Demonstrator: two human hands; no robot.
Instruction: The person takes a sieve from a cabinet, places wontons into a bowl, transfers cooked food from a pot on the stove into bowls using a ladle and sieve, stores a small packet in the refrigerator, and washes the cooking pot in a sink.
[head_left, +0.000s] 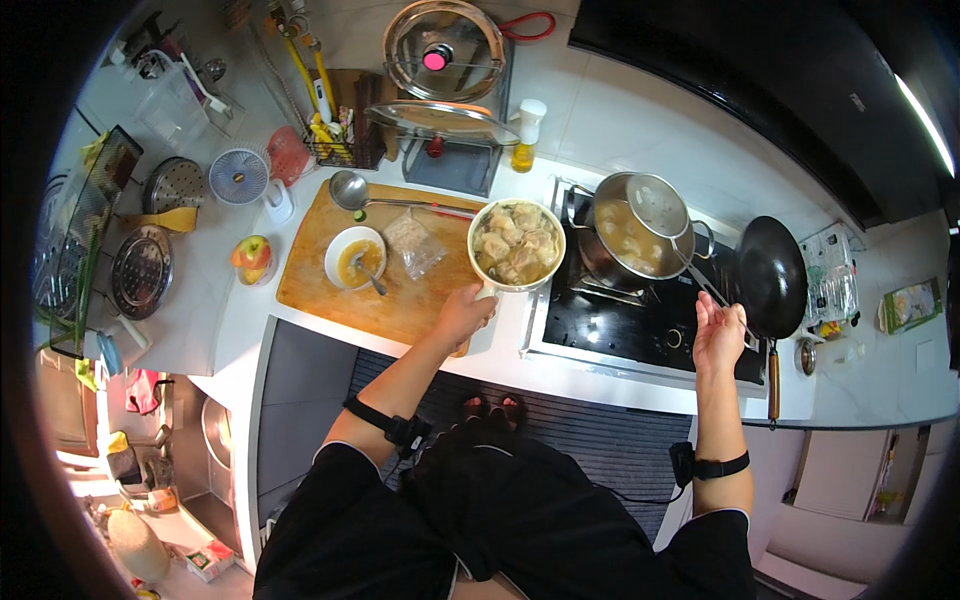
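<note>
My left hand (466, 319) grips the handle of a white bowl (485, 291) filled with dumplings in broth (517, 244). The bowl is at the right end of a wooden cutting board (307, 289); whether it rests there or is held up I cannot tell. In my right hand (718, 334) is the long handle of a skimmer (658, 202). Its round mesh head is over the far side of a steel pot (611, 271) on the gas stove. More dumplings (634, 251) sit in the pot's cloudy broth.
On the board are a ladle (348, 190), a small bowl (334, 255) of yellow liquid with a spoon, and a plastic bag (415, 244). A black wok (772, 277) stands right of the pot. An oil bottle (528, 135) and glass lids (442, 49) are behind. The range hood (750, 90) overhangs the stove.
</note>
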